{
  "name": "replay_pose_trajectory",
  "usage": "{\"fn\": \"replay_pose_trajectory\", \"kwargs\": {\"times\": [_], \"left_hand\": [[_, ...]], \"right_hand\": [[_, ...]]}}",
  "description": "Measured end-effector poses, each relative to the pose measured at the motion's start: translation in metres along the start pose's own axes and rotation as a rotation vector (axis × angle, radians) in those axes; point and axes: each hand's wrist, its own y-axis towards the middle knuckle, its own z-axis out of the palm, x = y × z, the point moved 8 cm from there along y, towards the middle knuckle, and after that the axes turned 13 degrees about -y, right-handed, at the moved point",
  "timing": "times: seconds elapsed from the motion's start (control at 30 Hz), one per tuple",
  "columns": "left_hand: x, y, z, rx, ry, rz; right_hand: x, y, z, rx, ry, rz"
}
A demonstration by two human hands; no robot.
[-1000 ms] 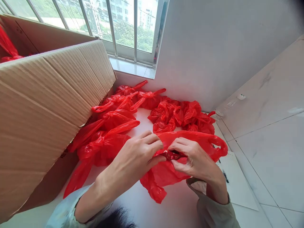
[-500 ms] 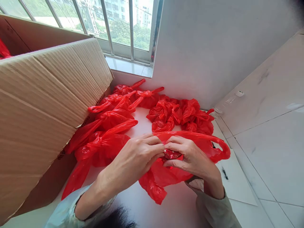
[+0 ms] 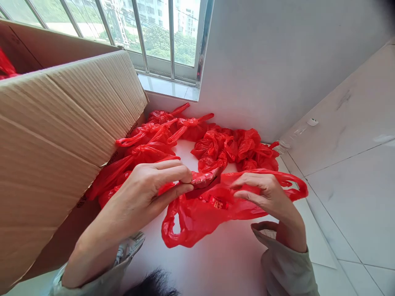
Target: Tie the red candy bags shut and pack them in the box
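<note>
We see left hand (image 3: 157, 183) and right hand (image 3: 267, 191) now parted: left alone pinches the shiny red packet (image 3: 205, 179); right is off it. Bag's (image 3: 200, 224) near-left handle (image 3: 167, 235) now loops open, printed packets (image 3: 216, 202) showing inside.

Daylight from bright window (image 3: 156, 41), dark top-right corner

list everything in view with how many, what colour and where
Open bag: one, red, between the hands
Packets: uncountable, red, inside it
Bundled bags: several overlapping, red, behind
Box: one, brown, left
Red plastic: count unclear, in box
Window: one, silver bars, upper left
Bottle: one, clear, far right corner
Tabletop: one, white, below
Walls: two, pale, behind and right
Sleeves: two, grey-green, bottom
Left hand: one, bare, pinching glossy red material
Right hand: one, bare, at open bag
</note>
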Motion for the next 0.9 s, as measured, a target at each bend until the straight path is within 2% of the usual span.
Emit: {"fn": "replay_pose_trajectory", "kwargs": {"times": [0.07, 0.17, 0.3, 0.7, 0.9], "left_hand": [[-0.002, 0.000, 0.004, 0.031, 0.010, -0.003], [-0.006, 0.002, 0.019, 0.109, -0.001, -0.001], [-0.007, 0.003, 0.032, 0.147, -0.006, -0.027], [-0.011, -0.001, 0.041, 0.248, -0.051, 0.024], [-0.010, -0.003, 0.040, 0.301, -0.077, 0.028]], "right_hand": [[0.005, 0.000, 0.001, -0.005, 0.044, -0.006], [0.020, 0.004, 0.009, 0.016, 0.077, -0.077], [0.031, 0.006, 0.016, 0.023, 0.102, -0.148], [0.038, 0.000, 0.013, 0.022, 0.088, -0.212], [0.040, -0.004, 0.006, -0.033, 0.114, -0.296]]}}
